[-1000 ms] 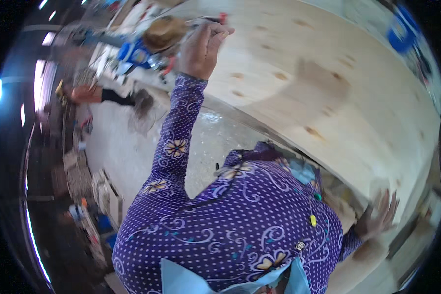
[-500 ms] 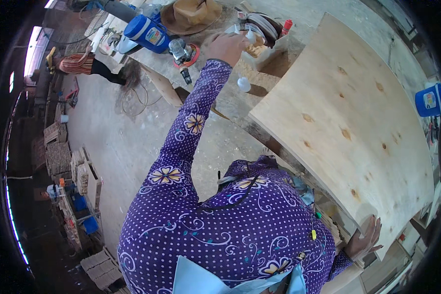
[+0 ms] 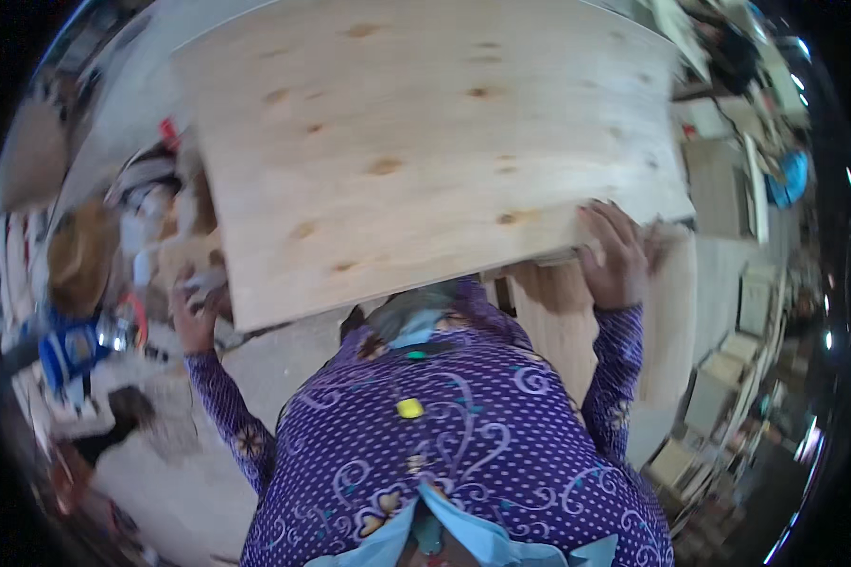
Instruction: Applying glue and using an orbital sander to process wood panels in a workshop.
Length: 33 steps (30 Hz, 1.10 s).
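Observation:
A pale plywood board (image 3: pixel 425 142) with brown knots spreads in front of my body. My right hand (image 3: pixel 615 255) lies on the board's near edge toward the right, its fingers stretched over the top face; motion blurs them a little. My left hand (image 3: pixel 197 312) is just beyond the board's left edge, fingers bent and apart, with nothing visible in them. Blur hides whether it touches the board. Near that hand are a tan hat (image 3: pixel 80 260), a blue jug (image 3: pixel 71 354) and a power tool with a shiny metal body (image 3: pixel 113 333).
White containers (image 3: pixel 147 265) and a striped dark bundle (image 3: pixel 147 175) with a red-capped item (image 3: pixel 168 132) sit left of the board. A wooden panel (image 3: pixel 667 321) stands under its right side. Stacked wood pieces (image 3: pixel 719 378) are at the right. Another person (image 3: pixel 95 449) is at the lower left.
My view has swung to the right, so the board now lies straight ahead. My left hand has come back from the white containers to the board's left edge. My right hand stays on the board.

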Each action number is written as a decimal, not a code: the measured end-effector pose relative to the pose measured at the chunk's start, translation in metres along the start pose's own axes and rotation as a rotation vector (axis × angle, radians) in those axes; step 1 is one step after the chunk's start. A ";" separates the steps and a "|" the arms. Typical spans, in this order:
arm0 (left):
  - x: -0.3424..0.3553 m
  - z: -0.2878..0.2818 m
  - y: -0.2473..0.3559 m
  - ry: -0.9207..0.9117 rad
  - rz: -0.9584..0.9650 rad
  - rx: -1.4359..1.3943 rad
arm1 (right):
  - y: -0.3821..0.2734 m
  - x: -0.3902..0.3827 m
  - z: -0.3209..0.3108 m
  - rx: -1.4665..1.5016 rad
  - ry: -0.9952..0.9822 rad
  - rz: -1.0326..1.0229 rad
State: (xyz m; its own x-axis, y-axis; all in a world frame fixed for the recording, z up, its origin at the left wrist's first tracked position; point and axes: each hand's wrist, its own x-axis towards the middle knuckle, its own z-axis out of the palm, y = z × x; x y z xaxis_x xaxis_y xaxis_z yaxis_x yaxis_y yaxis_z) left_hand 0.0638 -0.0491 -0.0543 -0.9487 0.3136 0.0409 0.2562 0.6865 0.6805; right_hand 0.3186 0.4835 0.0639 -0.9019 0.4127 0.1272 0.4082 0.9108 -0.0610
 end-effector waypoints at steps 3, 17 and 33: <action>-0.008 0.037 -0.047 0.075 -0.158 -0.262 | 0.005 0.000 -0.007 0.034 -0.003 0.022; 0.021 -0.067 -0.054 0.398 -0.140 -0.288 | 0.006 -0.006 -0.020 0.071 0.016 0.014; 0.090 0.042 0.279 -0.213 0.273 -0.586 | -0.051 0.023 -0.010 0.265 0.011 -0.290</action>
State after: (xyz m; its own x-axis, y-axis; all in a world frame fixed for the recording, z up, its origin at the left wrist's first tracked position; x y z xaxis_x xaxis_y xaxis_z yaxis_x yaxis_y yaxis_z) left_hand 0.0573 0.1987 0.1086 -0.7915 0.5889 0.1638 0.2819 0.1140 0.9526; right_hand 0.2781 0.4463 0.0803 -0.9724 0.1399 0.1868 0.0852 0.9579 -0.2741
